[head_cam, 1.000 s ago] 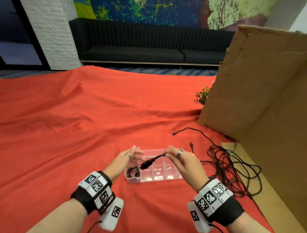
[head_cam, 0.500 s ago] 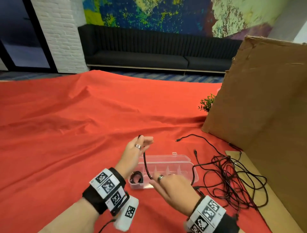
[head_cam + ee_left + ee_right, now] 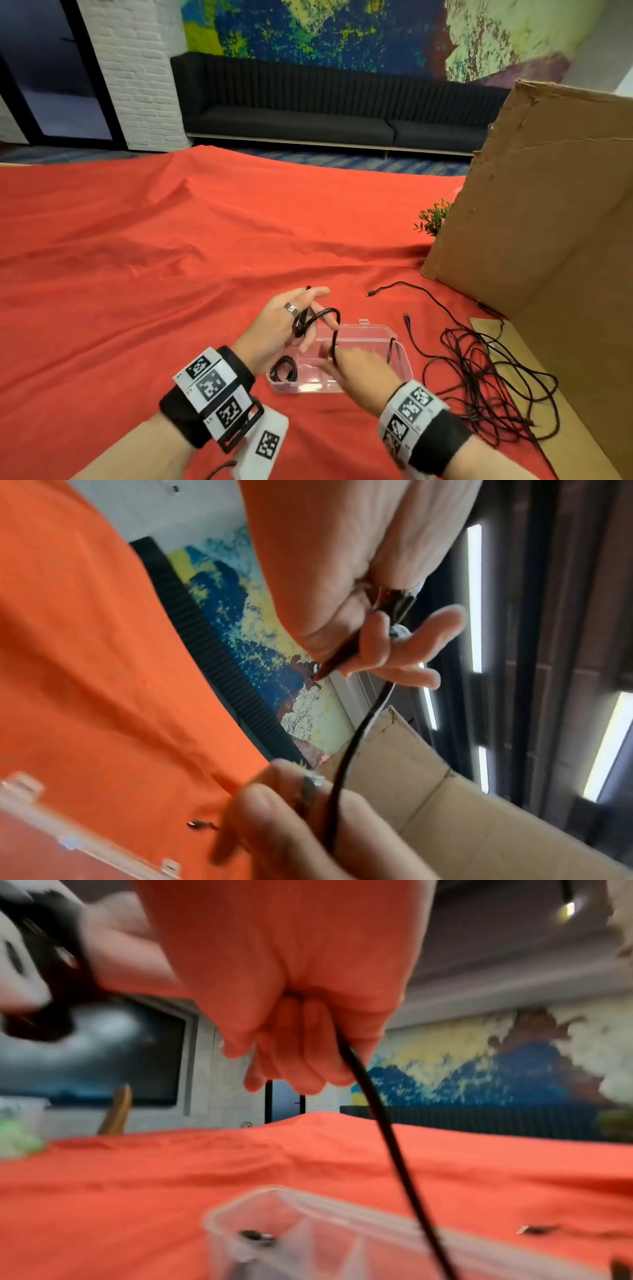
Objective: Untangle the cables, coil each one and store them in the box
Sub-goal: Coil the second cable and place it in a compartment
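Note:
A black cable [image 3: 334, 317] arcs between my two hands above the clear plastic box [image 3: 399, 356]. My left hand [image 3: 305, 310] is raised over the box's left end and pinches the cable's plug end; in the left wrist view the left hand [image 3: 373, 647] has fingers curled round the plug. Lower and to the right, my right hand [image 3: 337, 359] grips the same cable, and in the right wrist view the right hand [image 3: 301, 1058] closes round the cable [image 3: 380, 1112]. A coiled cable [image 3: 284, 369] lies in the box's left compartment. A cable tangle [image 3: 486, 383] sprawls to the right.
A tall cardboard sheet [image 3: 548, 240] stands at the right, with a small green plant [image 3: 433, 217] behind its edge. One loose cable end [image 3: 371, 293] lies beyond the box. The red cloth [image 3: 137, 274] stretches far to the left and back.
The plug end passed from my right hand to my left, which rose. My right hand slid down the cable, which now bends in a loop between the hands.

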Action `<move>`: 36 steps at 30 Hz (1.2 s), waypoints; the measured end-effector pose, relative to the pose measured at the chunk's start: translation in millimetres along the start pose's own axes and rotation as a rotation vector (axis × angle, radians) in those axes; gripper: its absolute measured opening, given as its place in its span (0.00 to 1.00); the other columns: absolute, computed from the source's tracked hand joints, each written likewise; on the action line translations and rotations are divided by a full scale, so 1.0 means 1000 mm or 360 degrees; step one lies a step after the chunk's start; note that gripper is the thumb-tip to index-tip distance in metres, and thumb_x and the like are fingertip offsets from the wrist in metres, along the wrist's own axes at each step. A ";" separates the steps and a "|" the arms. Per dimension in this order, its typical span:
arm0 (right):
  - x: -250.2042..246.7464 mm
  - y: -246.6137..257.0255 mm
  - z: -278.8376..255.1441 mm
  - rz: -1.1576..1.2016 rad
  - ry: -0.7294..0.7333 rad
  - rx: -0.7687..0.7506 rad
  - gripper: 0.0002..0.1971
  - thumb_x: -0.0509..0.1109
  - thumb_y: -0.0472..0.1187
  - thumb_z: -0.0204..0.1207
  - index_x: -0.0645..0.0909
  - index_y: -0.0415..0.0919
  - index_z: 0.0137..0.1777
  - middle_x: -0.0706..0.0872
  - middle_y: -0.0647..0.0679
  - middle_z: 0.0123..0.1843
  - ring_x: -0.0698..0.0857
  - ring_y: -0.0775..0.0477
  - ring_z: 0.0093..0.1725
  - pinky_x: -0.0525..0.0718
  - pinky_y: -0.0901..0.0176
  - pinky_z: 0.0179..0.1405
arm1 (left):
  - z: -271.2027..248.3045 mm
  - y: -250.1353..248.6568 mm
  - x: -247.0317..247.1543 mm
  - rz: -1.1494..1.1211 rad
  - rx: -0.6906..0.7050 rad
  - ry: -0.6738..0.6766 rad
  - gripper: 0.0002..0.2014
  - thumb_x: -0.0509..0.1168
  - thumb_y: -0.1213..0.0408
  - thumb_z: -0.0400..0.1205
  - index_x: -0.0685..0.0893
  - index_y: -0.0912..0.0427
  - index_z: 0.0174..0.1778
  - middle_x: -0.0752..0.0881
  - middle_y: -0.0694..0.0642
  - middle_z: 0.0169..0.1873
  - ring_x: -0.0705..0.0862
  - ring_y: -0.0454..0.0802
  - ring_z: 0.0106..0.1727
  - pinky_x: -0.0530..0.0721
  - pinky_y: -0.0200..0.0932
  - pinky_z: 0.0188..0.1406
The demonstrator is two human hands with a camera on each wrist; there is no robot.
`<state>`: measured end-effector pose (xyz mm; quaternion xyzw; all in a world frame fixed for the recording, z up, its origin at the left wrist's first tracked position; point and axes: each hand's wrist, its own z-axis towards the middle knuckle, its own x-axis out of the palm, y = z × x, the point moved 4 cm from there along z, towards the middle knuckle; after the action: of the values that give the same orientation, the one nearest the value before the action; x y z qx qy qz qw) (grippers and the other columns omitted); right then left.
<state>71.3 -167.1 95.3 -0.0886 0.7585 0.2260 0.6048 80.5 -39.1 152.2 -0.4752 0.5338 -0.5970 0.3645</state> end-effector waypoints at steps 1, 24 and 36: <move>0.001 0.008 -0.004 0.0013 -0.0014 -0.0020 0.22 0.49 0.60 0.82 0.73 0.44 0.59 0.87 0.41 0.51 0.85 0.37 0.52 0.77 0.50 0.44 | 0.002 0.002 -0.004 0.0114 -0.0020 -0.0009 0.13 0.50 0.66 0.86 0.78 0.66 0.57 0.87 0.51 0.28 0.69 0.41 0.15 0.64 0.29 0.14; -0.023 0.037 -0.029 0.0457 0.0085 -0.0365 0.13 0.52 0.49 0.86 0.70 0.42 0.61 0.84 0.37 0.50 0.80 0.37 0.44 0.71 0.53 0.39 | 0.012 0.001 -0.016 0.0393 0.0241 -0.0189 0.11 0.49 0.69 0.87 0.71 0.59 0.63 0.83 0.51 0.60 0.86 0.37 0.55 0.80 0.40 0.63; -0.084 -0.033 0.010 0.0039 -0.0581 0.0205 0.18 0.48 0.57 0.83 0.71 0.45 0.52 0.86 0.44 0.42 0.85 0.37 0.46 0.71 0.53 0.34 | -0.013 0.009 0.022 -0.0061 -0.0290 0.0843 0.15 0.59 0.58 0.82 0.83 0.68 0.48 0.73 0.48 0.14 0.62 0.38 0.11 0.61 0.31 0.14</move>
<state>115.1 -203.3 166.3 0.0021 0.6501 0.1967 0.7339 61.3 -57.5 147.9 -0.3435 0.6530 -0.6566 0.1567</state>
